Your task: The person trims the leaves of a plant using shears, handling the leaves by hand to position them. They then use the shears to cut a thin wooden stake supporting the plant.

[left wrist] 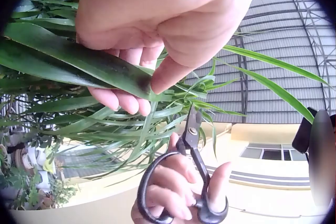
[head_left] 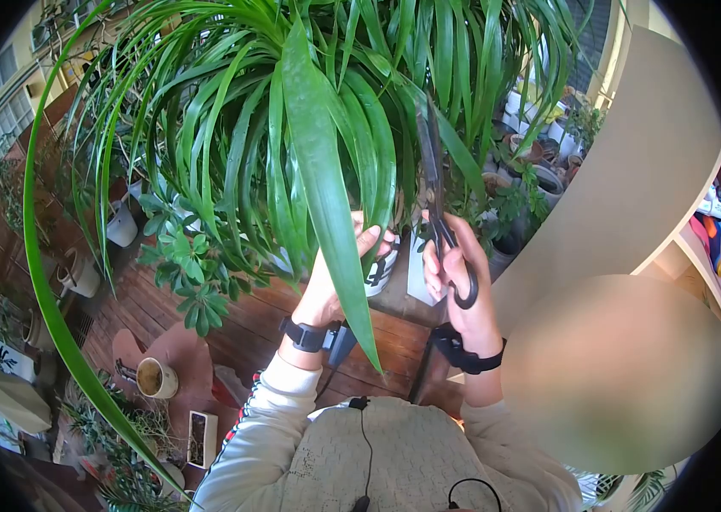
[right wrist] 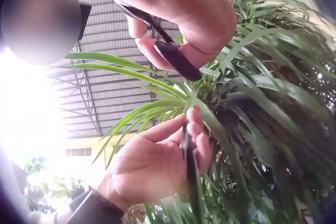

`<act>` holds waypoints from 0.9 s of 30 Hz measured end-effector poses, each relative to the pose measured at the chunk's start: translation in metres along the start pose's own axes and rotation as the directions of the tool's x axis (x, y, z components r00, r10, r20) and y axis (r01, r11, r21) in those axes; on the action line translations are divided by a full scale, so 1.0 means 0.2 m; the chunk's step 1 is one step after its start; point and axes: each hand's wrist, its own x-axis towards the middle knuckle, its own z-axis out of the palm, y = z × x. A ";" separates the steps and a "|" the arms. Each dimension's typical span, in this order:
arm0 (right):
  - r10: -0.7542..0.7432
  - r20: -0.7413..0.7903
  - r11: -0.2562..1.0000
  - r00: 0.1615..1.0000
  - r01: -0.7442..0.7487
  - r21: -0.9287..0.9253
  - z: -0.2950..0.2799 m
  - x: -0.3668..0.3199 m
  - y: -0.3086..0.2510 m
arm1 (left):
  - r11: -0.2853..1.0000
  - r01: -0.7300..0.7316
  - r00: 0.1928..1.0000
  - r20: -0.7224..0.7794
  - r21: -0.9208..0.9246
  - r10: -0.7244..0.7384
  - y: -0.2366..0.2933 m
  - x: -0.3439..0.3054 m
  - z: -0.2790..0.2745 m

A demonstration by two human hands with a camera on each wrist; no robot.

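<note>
Plant [head_left: 232,128]: mass of long, strap-like green leaves filling the upper head view. Beige curved panel [head_left: 608,162] stands to its right. Brown board floor [head_left: 245,320] lies below, with a reddish table [head_left: 181,350] at lower left. One broad leaf [head_left: 318,162] hangs in front of the left wrist. The left hand [left wrist: 163,14] pinches a green leaf [left wrist: 94,66] of the plant, thumb clamped against fingers; a dark patch shows beside the thumb, cause undetermined. The right hand [head_left: 477,277], near the left, has its fingers curled through the handles of black-handled scissors [head_left: 433,175]. The blades point up among the leaves; contact with any leaf cannot be confirmed. White pot with black markings [head_left: 383,266] sits beyond the hands. Small pale pot [head_left: 156,378] rests on the table.
</note>
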 end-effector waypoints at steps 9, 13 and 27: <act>0.070 0.103 0.868 0.992 -0.010 -0.496 -0.24 0.10 -0.32 | 1.000 0.001 1.000 -0.023 0.014 0.000 0.00 -0.01 -0.01; 0.105 0.075 0.818 0.992 -0.043 -0.574 -0.22 0.16 -0.42 | 0.999 -0.024 1.000 -0.016 0.025 0.024 0.01 -0.03 0.01; 0.093 0.075 0.818 0.993 -0.033 -0.574 -0.26 0.30 -0.44 | 0.998 -0.028 0.998 -0.048 0.051 0.030 0.02 -0.04 -0.02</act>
